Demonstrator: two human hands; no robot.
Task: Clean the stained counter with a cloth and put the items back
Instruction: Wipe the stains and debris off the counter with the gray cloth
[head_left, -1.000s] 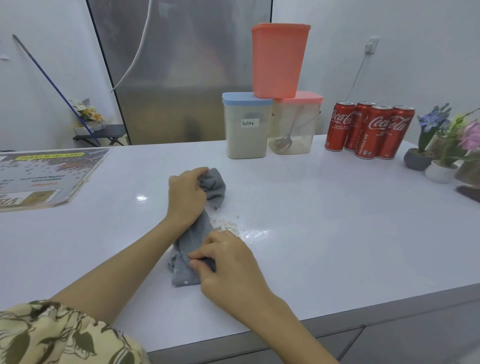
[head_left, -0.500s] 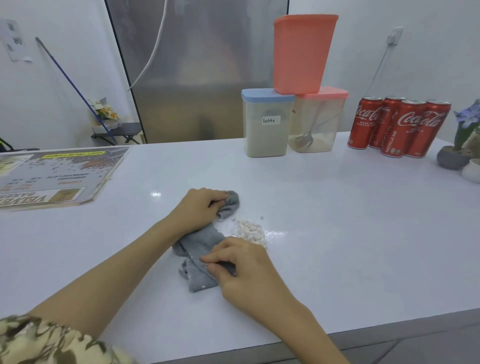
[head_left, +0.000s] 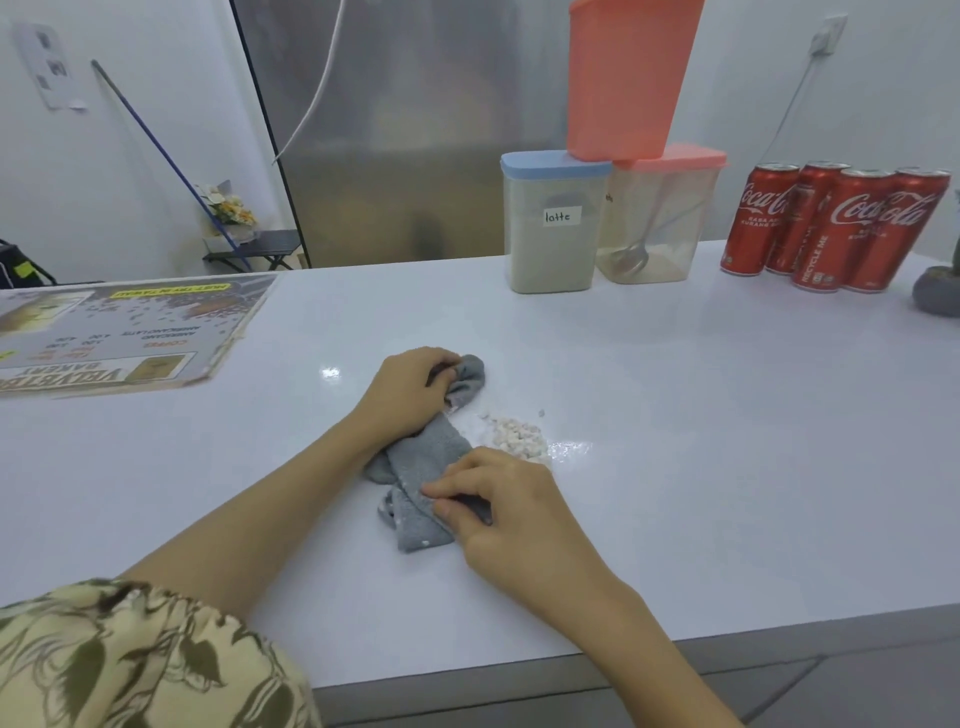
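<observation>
A smooth, glossy white table (head_left: 701, 467) is seen from above. At its far left a flat printed menu board (head_left: 119, 332) is laid. Near the middle, a soft grey cloth (head_left: 423, 467), crumpled into a long roll, is stretched along the table. Its far end is gripped in the left hand (head_left: 410, 395), fingers curled tight, the forearm reaching out from a leaf-patterned sleeve (head_left: 135, 660). Its near end is pinched under the bent fingers of the right hand (head_left: 498, 499). Just right of the cloth, a small heap of pale crumbs (head_left: 517, 439) is seen beside a wet smear. At the back right, box-shaped plastic containers (head_left: 550, 223) are stacked, and four red cans (head_left: 831, 228) are grouped.
</observation>
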